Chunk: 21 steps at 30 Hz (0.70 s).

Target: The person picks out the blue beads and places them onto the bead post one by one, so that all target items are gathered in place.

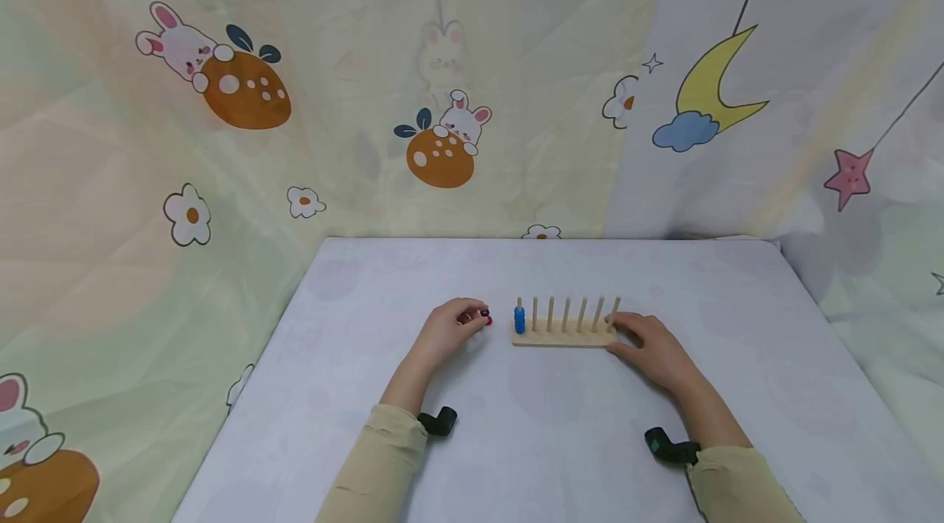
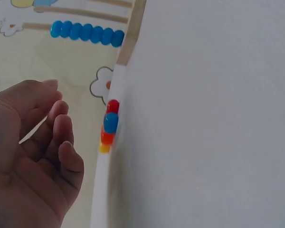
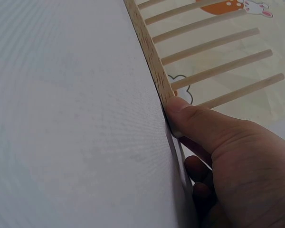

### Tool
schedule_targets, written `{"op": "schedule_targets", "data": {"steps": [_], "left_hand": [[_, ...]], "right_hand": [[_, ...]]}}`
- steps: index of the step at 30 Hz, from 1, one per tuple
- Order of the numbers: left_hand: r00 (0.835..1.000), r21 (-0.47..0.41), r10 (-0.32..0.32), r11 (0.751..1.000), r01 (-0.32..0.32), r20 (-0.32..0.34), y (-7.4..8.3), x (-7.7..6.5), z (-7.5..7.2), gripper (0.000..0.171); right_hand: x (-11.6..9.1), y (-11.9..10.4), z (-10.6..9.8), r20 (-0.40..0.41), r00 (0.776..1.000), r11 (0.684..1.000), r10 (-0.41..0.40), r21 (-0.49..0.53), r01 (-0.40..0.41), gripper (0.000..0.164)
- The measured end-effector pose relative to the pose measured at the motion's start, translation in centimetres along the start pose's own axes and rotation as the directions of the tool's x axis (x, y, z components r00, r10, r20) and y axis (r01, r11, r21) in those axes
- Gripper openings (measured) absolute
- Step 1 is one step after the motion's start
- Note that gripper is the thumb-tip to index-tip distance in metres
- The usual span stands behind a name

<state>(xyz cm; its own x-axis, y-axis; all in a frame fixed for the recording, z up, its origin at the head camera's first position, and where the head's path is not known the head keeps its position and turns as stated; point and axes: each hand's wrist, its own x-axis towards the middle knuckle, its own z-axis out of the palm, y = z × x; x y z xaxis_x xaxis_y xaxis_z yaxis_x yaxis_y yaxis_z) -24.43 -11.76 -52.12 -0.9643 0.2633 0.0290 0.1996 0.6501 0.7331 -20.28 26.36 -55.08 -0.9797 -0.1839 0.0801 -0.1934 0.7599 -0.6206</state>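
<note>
A wooden peg rack (image 1: pixel 564 339) with several upright pegs sits on the table. Blue beads (image 1: pixel 519 320) are stacked on its leftmost peg; the other pegs carry none. My right hand (image 1: pixel 655 349) holds the rack's right end, thumb (image 3: pixel 183 111) on the front edge of the base and fingers behind, partly hidden. Left of the rack, my left hand (image 1: pixel 451 330) has loosely bent fingers with nothing between them in the left wrist view. Just beyond them lie a red bead (image 2: pixel 113 105), a blue bead (image 2: pixel 111 123), an orange bead (image 2: pixel 107 137) and a yellow bead (image 2: pixel 104 148).
A pale cloth covers the table (image 1: pixel 560 441), whose back edge meets a hanging printed curtain (image 1: pixel 354 129). Black wrist cameras, on the left wrist (image 1: pixel 438 421) and the right wrist (image 1: pixel 671 447), stick out close over the tabletop.
</note>
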Motion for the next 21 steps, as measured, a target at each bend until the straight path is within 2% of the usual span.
{"op": "schedule_targets", "data": {"steps": [6,16,21], "left_hand": [[0.998,0.025,-0.050,0.998,0.050,0.023,-1.4,-0.4,-0.1,0.024],[0.999,0.082,-0.047,0.996,0.046,0.016,-2.5,-0.3,0.4,0.021],[0.999,0.067,-0.045,0.997,0.043,0.029,-2.6,-0.2,0.5,0.019]], "right_hand": [[0.1,0.0,-0.1,0.014,1.000,1.000,0.009,0.000,-0.009,0.055],[0.0,0.1,-0.1,0.015,1.000,1.000,0.014,-0.011,-0.014,0.055],[0.0,0.1,-0.2,0.017,1.000,1.000,0.011,-0.006,-0.011,0.055]]}}
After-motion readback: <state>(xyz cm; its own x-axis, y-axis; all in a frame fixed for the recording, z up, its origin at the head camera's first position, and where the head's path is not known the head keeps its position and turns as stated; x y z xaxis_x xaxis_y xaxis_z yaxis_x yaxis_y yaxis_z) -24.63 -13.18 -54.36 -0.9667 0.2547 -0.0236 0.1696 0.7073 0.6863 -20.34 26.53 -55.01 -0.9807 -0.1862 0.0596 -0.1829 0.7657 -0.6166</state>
